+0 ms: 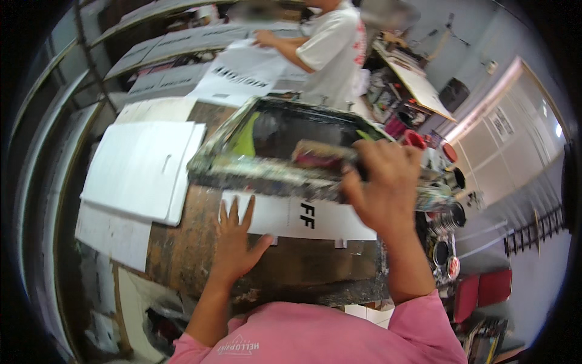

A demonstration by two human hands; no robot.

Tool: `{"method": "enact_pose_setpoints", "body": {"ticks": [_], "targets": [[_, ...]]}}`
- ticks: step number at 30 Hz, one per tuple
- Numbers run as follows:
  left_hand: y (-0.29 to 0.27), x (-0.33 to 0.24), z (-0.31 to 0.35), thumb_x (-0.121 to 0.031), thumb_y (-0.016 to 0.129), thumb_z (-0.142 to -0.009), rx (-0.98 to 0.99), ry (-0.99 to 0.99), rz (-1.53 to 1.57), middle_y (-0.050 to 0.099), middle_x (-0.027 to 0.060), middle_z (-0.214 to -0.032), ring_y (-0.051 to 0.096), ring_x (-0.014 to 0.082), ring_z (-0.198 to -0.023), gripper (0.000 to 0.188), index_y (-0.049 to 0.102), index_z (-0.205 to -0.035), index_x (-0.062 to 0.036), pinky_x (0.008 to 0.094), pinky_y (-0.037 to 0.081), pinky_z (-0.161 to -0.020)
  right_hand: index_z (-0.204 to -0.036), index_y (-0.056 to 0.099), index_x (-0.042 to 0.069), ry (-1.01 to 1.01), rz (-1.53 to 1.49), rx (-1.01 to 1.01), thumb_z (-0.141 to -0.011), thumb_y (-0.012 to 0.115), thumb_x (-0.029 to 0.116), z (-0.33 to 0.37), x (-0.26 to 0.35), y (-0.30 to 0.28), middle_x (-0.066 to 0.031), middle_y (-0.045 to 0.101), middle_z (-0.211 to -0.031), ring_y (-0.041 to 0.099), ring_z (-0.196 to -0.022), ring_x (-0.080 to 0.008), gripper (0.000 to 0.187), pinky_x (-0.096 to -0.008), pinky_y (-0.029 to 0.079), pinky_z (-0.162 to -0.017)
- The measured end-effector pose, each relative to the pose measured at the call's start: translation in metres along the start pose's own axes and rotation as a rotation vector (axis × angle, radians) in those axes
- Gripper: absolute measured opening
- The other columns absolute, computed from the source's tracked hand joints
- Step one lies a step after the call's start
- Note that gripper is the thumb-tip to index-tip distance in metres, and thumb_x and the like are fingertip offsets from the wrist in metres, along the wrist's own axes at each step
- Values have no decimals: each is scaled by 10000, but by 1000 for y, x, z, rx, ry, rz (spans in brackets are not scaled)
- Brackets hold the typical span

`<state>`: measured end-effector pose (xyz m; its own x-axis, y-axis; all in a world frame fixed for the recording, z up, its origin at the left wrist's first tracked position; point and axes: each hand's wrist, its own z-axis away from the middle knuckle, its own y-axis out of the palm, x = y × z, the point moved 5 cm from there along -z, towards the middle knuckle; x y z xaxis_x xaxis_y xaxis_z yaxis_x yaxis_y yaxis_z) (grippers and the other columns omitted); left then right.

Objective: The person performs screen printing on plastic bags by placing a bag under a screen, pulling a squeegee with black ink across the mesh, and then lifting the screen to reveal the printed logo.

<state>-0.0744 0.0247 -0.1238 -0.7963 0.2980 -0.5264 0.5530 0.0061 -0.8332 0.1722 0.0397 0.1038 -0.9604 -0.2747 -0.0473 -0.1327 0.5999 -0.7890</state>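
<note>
A screen printing frame, its rails crusted with dried ink, is raised at its near side over the wooden table. My right hand is closed round its near rail towards the right, thumb on the outside. A squeegee with a wooden handle rests inside the frame against my right fingers; whether they also grip it is hidden. Beneath the frame lies a white sheet with bold black print, partly covered by the frame. My left hand is open, fingers spread at the sheet's left end.
A stack of white sheets lies on the table's left. Across the table, a co-worker in a white shirt holds a printed sheet near racks of sheets. Ink cans and tubs crowd the right side.
</note>
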Motion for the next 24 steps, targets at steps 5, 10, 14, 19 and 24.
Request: {"method": "enact_pose_setpoints", "body": {"ticks": [5,10,14,19,24], "targets": [[61,29,18,-887,367,-949,65,-183,-390,192,267,-1765,30,434,-1663,1092,291,-1710,-108,748,-135,-1227,-1002,691,48,6,19,-113,-928,683,313,-50,-14,-9,-147,654,-884,631,-918,-340,276,-469,412,-929],[66,21,7,-929,359,-909,176,-196,-338,234,211,-1770,36,388,-1671,1207,301,-1679,-1,778,-158,-1204,-1075,698,2,88,-90,-30,-1054,561,370,-92,-33,-13,-215,669,-875,637,-800,-364,393,-431,477,-795],[27,-15,-40,-586,734,-950,-89,-17,31,571,224,-1559,391,436,-1559,888,499,-1547,28,727,46,-1271,-1345,675,-22,141,-278,55,-1099,541,441,-114,-58,-7,-249,726,-1128,720,-1014,-325,542,-366,532,-950],[-17,-35,-85,-88,739,-926,-432,43,231,742,196,-1291,615,401,-1373,396,706,-1300,36,608,268,-1273,-1364,679,-22,143,-338,75,-1096,576,437,-118,-65,-4,-213,723,-1107,714,-1002,-268,542,-328,529,-931],[-53,8,-60,-22,700,-925,-543,-225,284,705,198,-1392,578,394,-1429,409,725,-1333,-19,536,296,-1283,-1163,695,-21,78,-213,-33,-1072,570,444,-114,-50,-16,-172,682,-942,611,-850,-265,490,-362,467,-825]]}}
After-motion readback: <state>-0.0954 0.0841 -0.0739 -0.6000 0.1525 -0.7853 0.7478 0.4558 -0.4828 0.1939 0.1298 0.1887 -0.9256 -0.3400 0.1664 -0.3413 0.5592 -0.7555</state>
